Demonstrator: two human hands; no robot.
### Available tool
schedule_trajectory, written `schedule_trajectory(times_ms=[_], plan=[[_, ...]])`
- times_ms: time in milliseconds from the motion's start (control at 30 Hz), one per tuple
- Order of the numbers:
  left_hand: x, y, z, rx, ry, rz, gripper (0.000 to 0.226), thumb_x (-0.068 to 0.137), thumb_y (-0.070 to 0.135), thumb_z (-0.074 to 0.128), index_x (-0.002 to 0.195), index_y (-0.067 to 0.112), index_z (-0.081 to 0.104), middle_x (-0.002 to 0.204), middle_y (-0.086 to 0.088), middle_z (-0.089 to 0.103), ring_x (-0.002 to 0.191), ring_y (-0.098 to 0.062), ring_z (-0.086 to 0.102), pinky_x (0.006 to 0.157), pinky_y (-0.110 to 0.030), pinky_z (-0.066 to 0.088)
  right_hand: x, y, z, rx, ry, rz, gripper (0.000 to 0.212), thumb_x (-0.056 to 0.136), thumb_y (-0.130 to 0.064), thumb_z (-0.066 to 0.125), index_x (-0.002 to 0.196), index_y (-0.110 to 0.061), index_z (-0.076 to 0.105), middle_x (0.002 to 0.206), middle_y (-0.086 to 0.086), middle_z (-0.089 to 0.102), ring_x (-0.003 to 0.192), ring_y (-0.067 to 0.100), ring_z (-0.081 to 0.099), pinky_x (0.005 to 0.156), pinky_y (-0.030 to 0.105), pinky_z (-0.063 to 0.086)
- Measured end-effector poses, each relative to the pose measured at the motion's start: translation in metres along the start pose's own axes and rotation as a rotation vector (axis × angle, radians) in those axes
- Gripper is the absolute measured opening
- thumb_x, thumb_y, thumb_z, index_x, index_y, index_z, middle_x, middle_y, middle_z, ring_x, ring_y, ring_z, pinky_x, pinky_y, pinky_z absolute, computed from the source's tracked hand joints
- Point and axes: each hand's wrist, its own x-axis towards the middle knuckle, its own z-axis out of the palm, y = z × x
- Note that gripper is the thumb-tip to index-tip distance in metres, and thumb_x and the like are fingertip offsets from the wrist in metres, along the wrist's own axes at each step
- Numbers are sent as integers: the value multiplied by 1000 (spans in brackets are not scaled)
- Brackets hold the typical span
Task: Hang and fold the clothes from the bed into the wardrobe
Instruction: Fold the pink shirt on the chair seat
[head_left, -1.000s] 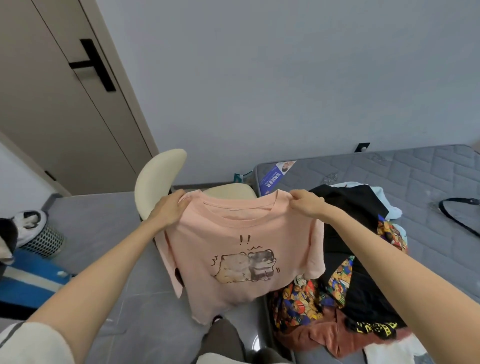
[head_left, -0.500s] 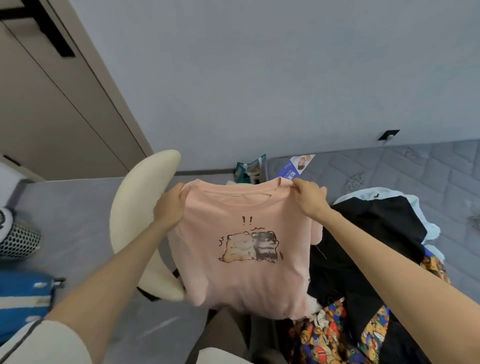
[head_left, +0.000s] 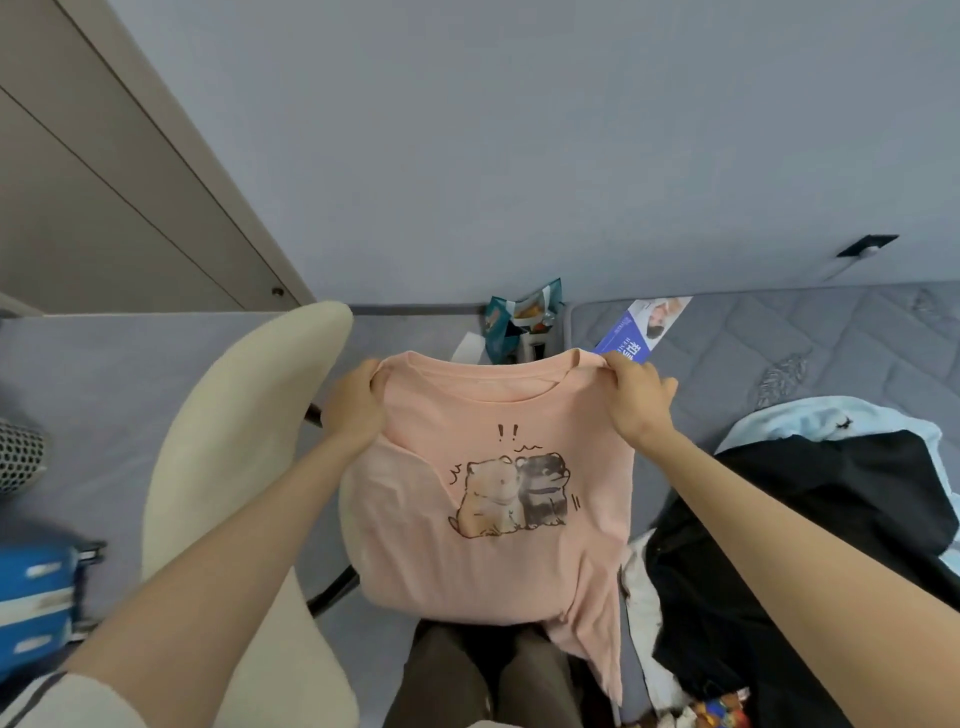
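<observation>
Head: pink tee (head_left: 488, 561) w/ cartoon-animal print.

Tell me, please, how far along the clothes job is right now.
Done: nothing hung or folded shows in this view. In hand: the left hand and right hand grip the pink T-shirt by its shoulders, holding it up. Left: a black garment and a light blue garment lie heaped on the bed.

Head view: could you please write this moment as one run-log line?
pink T-shirt: held up, print visible | left hand: grips its shoulder | right hand: grips other shoulder | black garment: on mattress
</observation>
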Motion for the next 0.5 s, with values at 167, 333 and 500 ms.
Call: schedule_trajectory(times_ms=[167,333,500], plan=[[41,-11,38,-52,26,-124,26,104,25,35,93,11,54,94,-10,61,93,-33,57,70,-36,39,45,10,40,12,-40,-53,31,91,3,30,87,-18,52,79,5,58,89,30,51,65,38,9],[77,-24,81,-208,142,-237,29,100,16,42,127,14,53,127,-12,52,110,-28,53,94,-37,42,80,25,89,159,-97,-66,37,97,-5,37,126,-15,57,122,6,63,117,29,50,95,34,30],[66,-34,133,-218,56,-200,33,97,8,42,129,10,52,131,-12,49,116,-26,53,99,-35,40,85,55,128,220,-117,35,35,99,-10,41,132,-9,50,137,9,49,128,27,39,104,38,34]])
